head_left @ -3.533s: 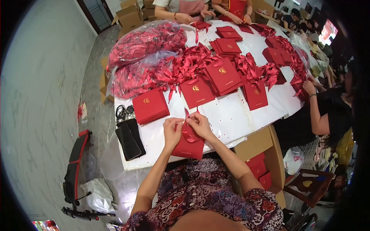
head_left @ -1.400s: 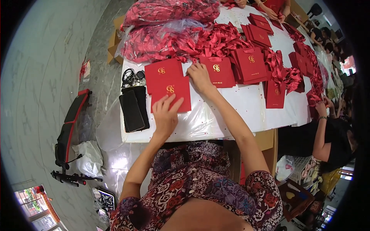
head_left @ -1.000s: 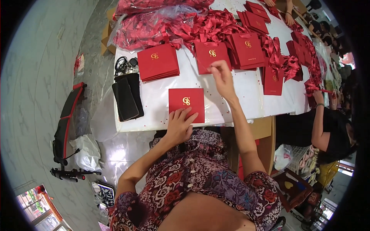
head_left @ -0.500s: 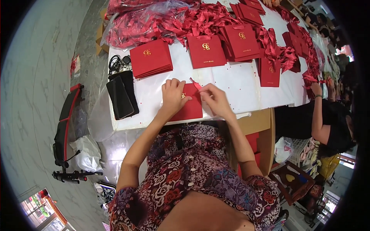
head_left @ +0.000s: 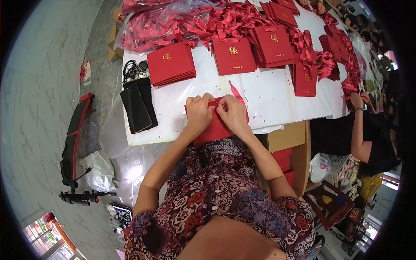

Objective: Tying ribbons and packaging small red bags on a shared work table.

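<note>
A small red paper bag [head_left: 212, 131] lies at the table's front edge, between my hands and partly under them. My left hand [head_left: 199, 115] is closed on its upper edge, thumb and fingers pinched. Right beside it, my right hand [head_left: 234, 115] pinches the same upper edge, fingertips close to those of the left. A red ribbon [head_left: 236, 92] runs up behind my right hand, its narrow tip on the white tabletop. Whether part of the ribbon sits inside the pinch is hidden by my fingers.
Stacked red bags [head_left: 172, 65], more red bags [head_left: 234, 56] and a heap of red ribbons [head_left: 234, 21] lie beyond my hands. At left are a black phone [head_left: 138, 110] and cable [head_left: 130, 70]. A cardboard box [head_left: 288, 136] stands right; a co-worker's arm [head_left: 358, 125] is farther right.
Both hands have come together at the bag's upper edge; the right moved left and in. The ribbon's tip has shifted right and up, away from my fingers. The bag's gold print is now covered.
</note>
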{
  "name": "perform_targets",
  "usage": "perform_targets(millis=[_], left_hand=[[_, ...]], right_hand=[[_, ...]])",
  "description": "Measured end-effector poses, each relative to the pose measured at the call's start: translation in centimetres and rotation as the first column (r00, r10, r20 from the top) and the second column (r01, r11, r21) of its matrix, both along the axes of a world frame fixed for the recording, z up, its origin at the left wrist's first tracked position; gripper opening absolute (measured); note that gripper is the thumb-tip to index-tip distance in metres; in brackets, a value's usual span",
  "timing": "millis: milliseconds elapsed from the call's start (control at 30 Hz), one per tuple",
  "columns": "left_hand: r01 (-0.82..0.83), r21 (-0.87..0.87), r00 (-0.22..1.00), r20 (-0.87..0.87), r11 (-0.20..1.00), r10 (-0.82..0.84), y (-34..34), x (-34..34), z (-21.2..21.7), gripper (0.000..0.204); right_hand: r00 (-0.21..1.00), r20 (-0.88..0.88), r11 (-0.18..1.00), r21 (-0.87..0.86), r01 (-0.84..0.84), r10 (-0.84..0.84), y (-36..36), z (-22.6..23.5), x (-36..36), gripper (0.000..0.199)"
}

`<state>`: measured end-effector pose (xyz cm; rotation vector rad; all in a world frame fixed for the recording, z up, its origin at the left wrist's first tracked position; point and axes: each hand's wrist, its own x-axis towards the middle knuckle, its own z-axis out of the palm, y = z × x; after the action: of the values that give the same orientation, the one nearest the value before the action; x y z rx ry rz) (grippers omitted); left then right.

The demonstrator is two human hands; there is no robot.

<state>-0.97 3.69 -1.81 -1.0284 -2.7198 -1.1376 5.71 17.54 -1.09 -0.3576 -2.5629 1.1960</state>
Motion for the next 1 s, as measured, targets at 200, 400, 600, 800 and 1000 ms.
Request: perform_targets(millis=[200,400,600,800,1000], left_hand=[[-0.006,-0.034,0.993,-0.12,0.999,0.002,0.4,0.7,0.1,0.023],[-0.021,0.129,1.0,0.01,0.991,0.02,-0.1,-0.3,0.0,0.018],[0.155,0.008,0.911,0.386,0.988,-0.146,-1.5,-1.7,0.8,0.017],[0.28,-0.058,0.957,-0.057,0.958,-0.283,-1.0,-1.0,3.5,0.011],[0.323,-0.025,0.915,-0.245,0.946,-0.319,-0.5,-1.1,3.4,0.008]], right_hand=[[0.997,0.01,0.995,0.064,-0.079,0.078,0.5,0.3,-0.2,0.012],[1.0,0.01,0.971,-0.238,-0.022,0.025,0.3,0.3,-0.1,0.016],[0.976,0.066,0.961,-0.196,-0.193,0.21,1.3,1.1,0.2,0.018],[0.931,0.222,0.946,-0.21,-0.245,0.29,4.7,-0.1,-1.4,0.024],[0.798,0.195,0.664,-0.682,-0.307,0.57,6.0,-1.7,-3.3,0.02]])
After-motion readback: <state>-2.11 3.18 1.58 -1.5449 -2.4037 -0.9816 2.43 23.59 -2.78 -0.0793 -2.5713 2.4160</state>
